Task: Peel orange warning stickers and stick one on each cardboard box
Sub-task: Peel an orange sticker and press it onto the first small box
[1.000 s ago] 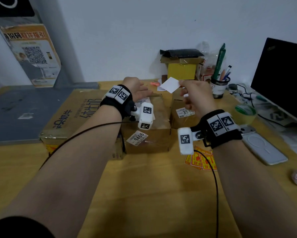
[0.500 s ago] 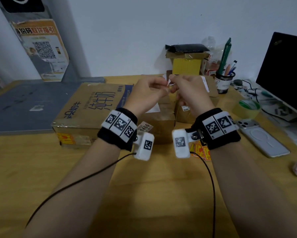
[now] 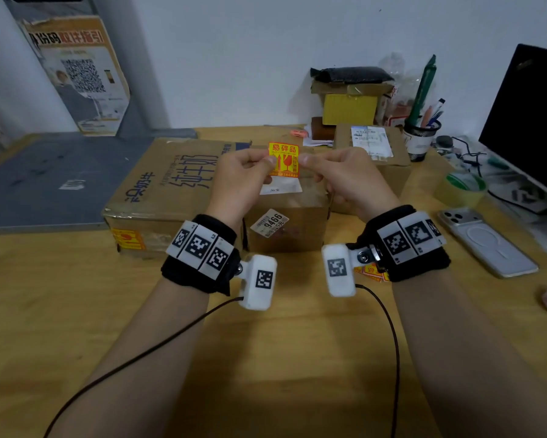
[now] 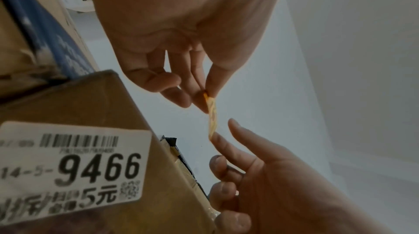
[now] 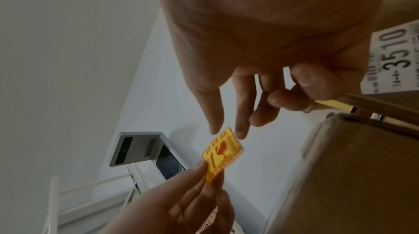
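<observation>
Since half a second ago both hands have come down and apart a little, and the orange warning sticker, then hidden between the fingertips, now faces the head camera, stretched flat between them. At its 9 o'clock edge the left hand has its grip clamped on the sticker, thumb against forefinger; at the 3 o'clock edge the right hand pinches it the same way, and the right wrist view shows that hand's other fingers curled loosely. The sticker hangs in the air above the middle cardboard box, which bears a white label reading 9466. At that box's 9 o'clock lies the large cardboard box, with an orange sticker already on its near face; at 2 o'clock sits the third cardboard box, with a white shipping label on top. More orange stickers lie on the table under the right wrist. A phone rests at the table's 3 o'clock side.
</observation>
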Demonstrator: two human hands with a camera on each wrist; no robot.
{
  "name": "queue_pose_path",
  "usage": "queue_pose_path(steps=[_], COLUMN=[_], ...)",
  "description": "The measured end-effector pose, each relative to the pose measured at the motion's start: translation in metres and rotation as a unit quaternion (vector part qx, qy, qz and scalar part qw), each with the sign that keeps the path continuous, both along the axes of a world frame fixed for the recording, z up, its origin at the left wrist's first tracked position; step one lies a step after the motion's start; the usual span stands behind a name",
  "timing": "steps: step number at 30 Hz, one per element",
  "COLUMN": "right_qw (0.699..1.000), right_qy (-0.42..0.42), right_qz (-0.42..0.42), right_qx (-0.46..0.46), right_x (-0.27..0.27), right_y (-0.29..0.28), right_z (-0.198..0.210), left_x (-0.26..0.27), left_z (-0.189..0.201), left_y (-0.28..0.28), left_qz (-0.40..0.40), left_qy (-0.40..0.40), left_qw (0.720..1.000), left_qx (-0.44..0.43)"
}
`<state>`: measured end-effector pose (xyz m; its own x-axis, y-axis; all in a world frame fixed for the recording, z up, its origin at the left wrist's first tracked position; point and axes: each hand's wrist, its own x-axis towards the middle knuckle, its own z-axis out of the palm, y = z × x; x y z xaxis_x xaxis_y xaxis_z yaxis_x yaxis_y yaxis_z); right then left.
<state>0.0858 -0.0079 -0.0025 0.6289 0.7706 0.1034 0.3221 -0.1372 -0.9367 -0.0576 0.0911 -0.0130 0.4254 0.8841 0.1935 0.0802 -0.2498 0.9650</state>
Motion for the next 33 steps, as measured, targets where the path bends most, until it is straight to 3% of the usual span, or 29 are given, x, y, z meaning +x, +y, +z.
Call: queue_pose_path(steps=[9,17,24,33], right_qw=[1.0,1.0,1.0,0.999], right_qy=[0.007,0.005,0.024,-0.01], right_qz=[0.03,0.008,0.018,0.02], right_qx=[0.002,0.012,-0.005,-0.047], right_x=[0.001,0.006,0.013,0.017], right_y=[-0.001,0.0,0.005,0.012], right_z=[-0.009,-0.015,-0.022,-0.025], left_x=[-0.005,-0.003,-0.003,-0.002], left_z=[-0.002,-0.004,-0.007,-0.012], left_y=[-0.005,0.005,0.008,0.021], left_qz=[0.002,0.039,-0.003,-0.014], left_qy=[0.013,0.05,0.111,0.148], left_qw=[1.0,0.997,0.992,0.989], left_qx=[0.001,0.039,0.064,0.027])
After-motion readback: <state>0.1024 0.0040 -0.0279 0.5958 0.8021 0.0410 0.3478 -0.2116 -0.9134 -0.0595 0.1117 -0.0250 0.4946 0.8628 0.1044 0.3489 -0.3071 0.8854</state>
